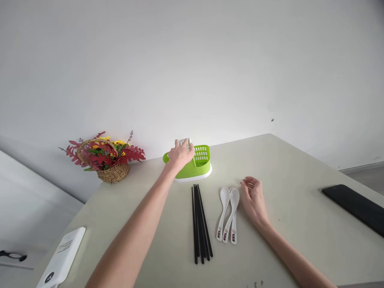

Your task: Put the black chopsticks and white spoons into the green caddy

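Near the wall stands a green plastic cutlery holder (195, 170) with slotted walls and a white base. My left hand (181, 154) reaches over it, its fingers closed on a white-and-green upper part at the middle; the palm side is hidden. My right hand (253, 200) rests on its side on the table, fingers loosely curled and holding nothing. Just left of it lie three white spoons (229, 212), overlapping, bowls toward the wall. Beside the spoons is a loose bundle of several black chopsticks (200, 224).
A wicker basket (114, 174) of red and yellow flowers sits at the table's back left. A white flat device (64, 254) lies at the left edge, a black phone-like slab (355, 208) at the right. The wall (192, 72) borders the table (288, 172) behind.
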The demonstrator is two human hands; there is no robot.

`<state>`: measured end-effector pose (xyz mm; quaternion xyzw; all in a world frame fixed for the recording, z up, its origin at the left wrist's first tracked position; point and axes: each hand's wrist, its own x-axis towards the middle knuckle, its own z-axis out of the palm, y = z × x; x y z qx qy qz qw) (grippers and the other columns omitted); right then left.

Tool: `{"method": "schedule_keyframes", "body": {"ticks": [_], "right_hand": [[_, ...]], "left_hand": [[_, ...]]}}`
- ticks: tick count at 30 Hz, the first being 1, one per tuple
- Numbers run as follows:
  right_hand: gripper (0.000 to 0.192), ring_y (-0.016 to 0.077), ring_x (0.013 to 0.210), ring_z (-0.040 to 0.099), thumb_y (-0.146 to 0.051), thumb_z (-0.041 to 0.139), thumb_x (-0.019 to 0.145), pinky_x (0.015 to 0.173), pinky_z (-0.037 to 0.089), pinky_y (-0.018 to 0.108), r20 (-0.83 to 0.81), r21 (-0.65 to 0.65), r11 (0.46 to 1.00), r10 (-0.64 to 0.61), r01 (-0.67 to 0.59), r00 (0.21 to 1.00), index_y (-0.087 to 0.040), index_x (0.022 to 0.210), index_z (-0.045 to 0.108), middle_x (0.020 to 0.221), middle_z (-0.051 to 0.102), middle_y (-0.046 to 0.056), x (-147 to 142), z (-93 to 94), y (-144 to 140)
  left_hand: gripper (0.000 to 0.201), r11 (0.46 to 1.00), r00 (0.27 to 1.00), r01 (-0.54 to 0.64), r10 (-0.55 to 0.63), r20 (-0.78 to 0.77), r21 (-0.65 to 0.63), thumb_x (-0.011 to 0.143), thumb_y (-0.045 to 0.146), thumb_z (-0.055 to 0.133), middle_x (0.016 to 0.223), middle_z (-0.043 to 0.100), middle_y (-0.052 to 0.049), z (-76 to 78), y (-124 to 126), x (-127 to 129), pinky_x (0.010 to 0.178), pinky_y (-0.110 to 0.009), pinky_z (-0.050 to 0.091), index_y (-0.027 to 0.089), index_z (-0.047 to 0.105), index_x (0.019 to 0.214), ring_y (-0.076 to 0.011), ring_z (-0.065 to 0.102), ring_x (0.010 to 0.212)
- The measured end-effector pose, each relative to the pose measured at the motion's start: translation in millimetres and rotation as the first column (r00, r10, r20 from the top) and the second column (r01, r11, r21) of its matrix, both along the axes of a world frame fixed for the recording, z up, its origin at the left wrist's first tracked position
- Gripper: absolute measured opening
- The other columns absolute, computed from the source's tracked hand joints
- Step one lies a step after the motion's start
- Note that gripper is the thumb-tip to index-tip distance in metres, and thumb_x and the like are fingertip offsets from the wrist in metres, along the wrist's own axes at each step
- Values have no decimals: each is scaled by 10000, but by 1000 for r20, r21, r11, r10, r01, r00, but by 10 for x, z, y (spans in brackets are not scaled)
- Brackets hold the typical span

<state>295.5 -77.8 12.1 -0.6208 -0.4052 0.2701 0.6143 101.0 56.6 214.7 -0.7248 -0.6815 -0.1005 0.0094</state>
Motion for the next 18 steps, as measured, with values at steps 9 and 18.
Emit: {"method": "schedule_keyframes", "body": {"ticks": [9,18], "right_hand": [[331,259,1144,579,-458,504,937,951,491,422,52,6,1000,2,-2,999,-234,1176,462,1233,559,115,34,-53,-150],[301,271,1100,601,-423,499,914,927,506,451,99,-22,1000,16,-14,995,-229,1144,488,1215,567,117,31,-23,-182]], "left_hand": [[649,992,992,121,-120,45,-16,1007,599,315,1611,366,-218,-58,-220,602,940,-507,517,247,390,1547,-388,649,1189],[671,977,974,212,-213,82,22,1018,643,203,1544,469,-198,-2,-452,643,1036,-641,419,265,462,1508,-406,636,1202]]}}
